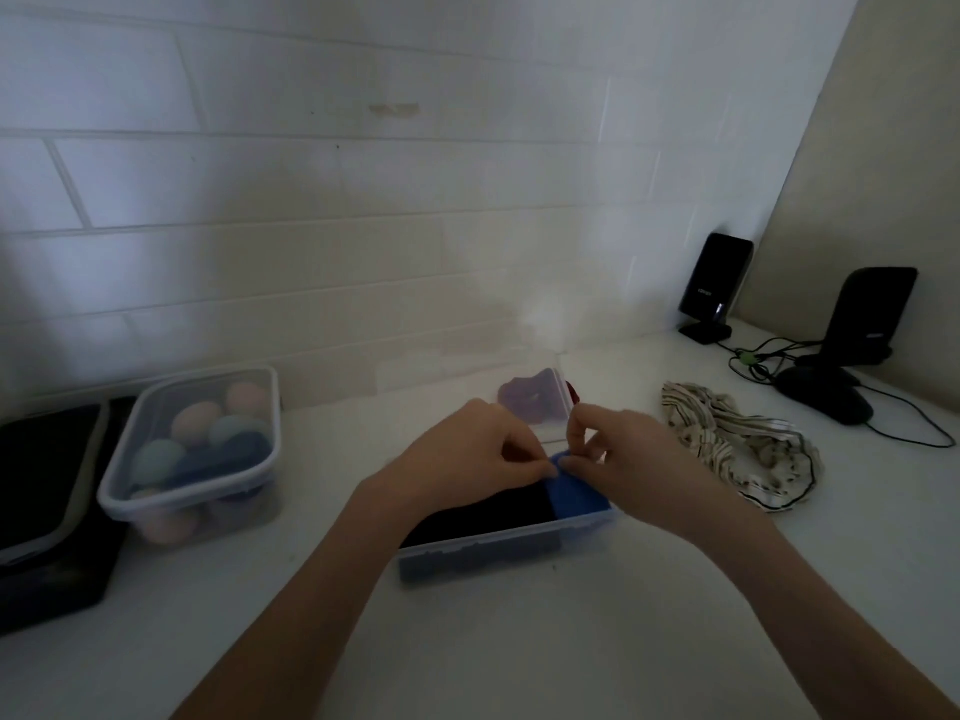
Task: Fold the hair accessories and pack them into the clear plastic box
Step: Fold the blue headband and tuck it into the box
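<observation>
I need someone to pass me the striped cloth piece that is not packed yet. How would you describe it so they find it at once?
Start at the two black speakers in the right corner. On the white counter just in front of them lies the striped accessory, crumpled loose. It alone is cream with thin dark stripes, and outside any box.

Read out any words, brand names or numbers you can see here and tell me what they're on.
Nothing here can be read.
Left black speaker: small pale logo on its front, too blurred to read.
Right black speaker: small pale mark near its right edge, also too blurred.
Clear plastic box, lidded tub of pastel balls, striped cloth: no text visible.
</observation>
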